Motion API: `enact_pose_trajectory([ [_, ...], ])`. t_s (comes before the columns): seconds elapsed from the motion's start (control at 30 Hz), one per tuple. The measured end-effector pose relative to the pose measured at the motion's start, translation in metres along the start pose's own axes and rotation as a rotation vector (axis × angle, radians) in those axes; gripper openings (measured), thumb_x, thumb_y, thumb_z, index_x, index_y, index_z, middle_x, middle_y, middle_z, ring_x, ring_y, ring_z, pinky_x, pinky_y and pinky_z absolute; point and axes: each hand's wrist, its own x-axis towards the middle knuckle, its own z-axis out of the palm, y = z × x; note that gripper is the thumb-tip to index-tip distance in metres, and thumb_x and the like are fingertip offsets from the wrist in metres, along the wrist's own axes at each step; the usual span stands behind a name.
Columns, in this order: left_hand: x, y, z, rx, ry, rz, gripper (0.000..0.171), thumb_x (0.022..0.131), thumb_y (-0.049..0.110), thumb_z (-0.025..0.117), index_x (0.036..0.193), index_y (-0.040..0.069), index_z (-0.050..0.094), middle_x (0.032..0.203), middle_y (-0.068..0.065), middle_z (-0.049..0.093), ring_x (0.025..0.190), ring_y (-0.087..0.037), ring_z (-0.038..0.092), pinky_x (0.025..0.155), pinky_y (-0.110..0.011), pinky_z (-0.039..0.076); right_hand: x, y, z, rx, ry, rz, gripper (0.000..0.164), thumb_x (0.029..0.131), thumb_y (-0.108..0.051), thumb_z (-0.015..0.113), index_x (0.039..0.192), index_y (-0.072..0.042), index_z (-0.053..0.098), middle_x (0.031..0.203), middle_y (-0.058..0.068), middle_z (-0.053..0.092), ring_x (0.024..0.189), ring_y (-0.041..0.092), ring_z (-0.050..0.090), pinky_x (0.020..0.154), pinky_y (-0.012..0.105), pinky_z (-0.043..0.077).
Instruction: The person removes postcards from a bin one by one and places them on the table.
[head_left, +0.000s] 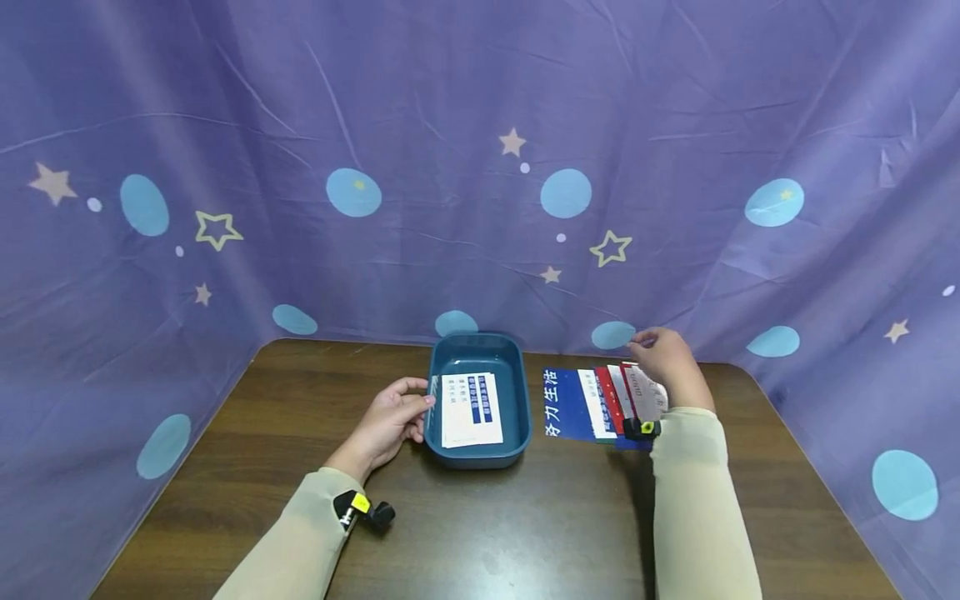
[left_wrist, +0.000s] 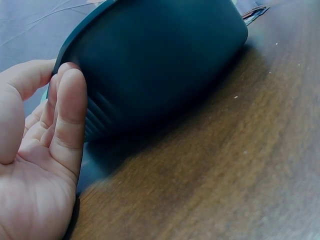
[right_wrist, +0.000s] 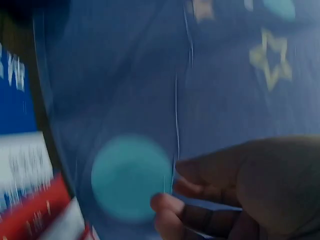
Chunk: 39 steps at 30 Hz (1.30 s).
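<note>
At the table's centre stands a dark teal plastic tray (head_left: 516, 417). White cards with blue printed characters (head_left: 457, 417) lie in it. My left hand (head_left: 388, 417) holds the tray's left rim, thumb on top and fingers against the outer wall (left_wrist: 160, 65). To the right, a fanned row of cards begins with a blue card with white characters (head_left: 562, 404), then white and red ones. A greyish card (head_left: 647, 392) lies at its right end, partly behind my wrist. My right hand (head_left: 666, 358) hovers over that end with fingers loosely bent; nothing shows between the fingertips (right_wrist: 167, 202).
The brown wooden table (head_left: 487, 533) runs back to a purple curtain (head_left: 420, 275) with stars and blue dots, close behind the tray and cards. The curtain also encloses both sides. A wrist camera (head_left: 367, 508) sits on the left sleeve.
</note>
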Motion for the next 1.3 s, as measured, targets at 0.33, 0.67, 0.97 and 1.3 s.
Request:
enact_pose_trajectory([
  [0.33, 0.002, -0.005, 0.007, 0.017, -0.021, 0.005, 0.051, 0.101, 0.009, 0.072, 0.142, -0.005, 0.045, 0.077, -0.002, 0.067, 0.052, -0.009, 0.060, 0.045, -0.021, 0.055, -0.019, -0.076, 0.039, 0.091, -0.125, -0.192, 0.035, 0.105, -0.029, 0.068, 0.126, -0.001, 0.069, 0.105, 0.020, 0.078, 0.088, 0.031, 0.077, 0.074, 0.042, 0.062],
  [0.67, 0.001, -0.003, 0.006, 0.016, -0.008, 0.007, 0.051, 0.103, 0.007, 0.070, 0.144, -0.008, 0.044, 0.074, 0.000, 0.068, 0.051, -0.010, 0.060, 0.044, -0.020, 0.055, -0.001, -0.157, 0.100, 0.063, -0.369, -0.252, 0.037, 0.102, -0.030, 0.074, 0.127, -0.004, 0.068, 0.092, 0.018, 0.076, 0.074, 0.028, 0.075, 0.067, 0.041, 0.068],
  [0.97, -0.002, 0.002, 0.001, 0.012, -0.005, -0.001, 0.052, 0.102, 0.008, 0.071, 0.144, -0.007, 0.044, 0.073, 0.000, 0.068, 0.052, -0.010, 0.061, 0.045, -0.021, 0.056, 0.006, -0.193, 0.163, -0.308, -0.491, -0.150, 0.079, 0.092, -0.050, 0.082, 0.151, -0.004, 0.056, 0.120, 0.016, 0.073, 0.090, 0.029, 0.075, 0.075, 0.046, 0.069],
  [1.3, -0.001, 0.000, 0.002, -0.001, -0.023, 0.015, 0.047, 0.103, 0.007, 0.070, 0.141, -0.004, 0.045, 0.072, 0.001, 0.067, 0.051, -0.010, 0.060, 0.044, -0.020, 0.055, -0.002, -0.190, 0.187, -0.415, -0.426, -0.102, 0.117, 0.076, -0.059, 0.092, 0.166, -0.009, 0.035, 0.144, 0.016, 0.067, 0.121, 0.030, 0.069, 0.107, 0.056, 0.058],
])
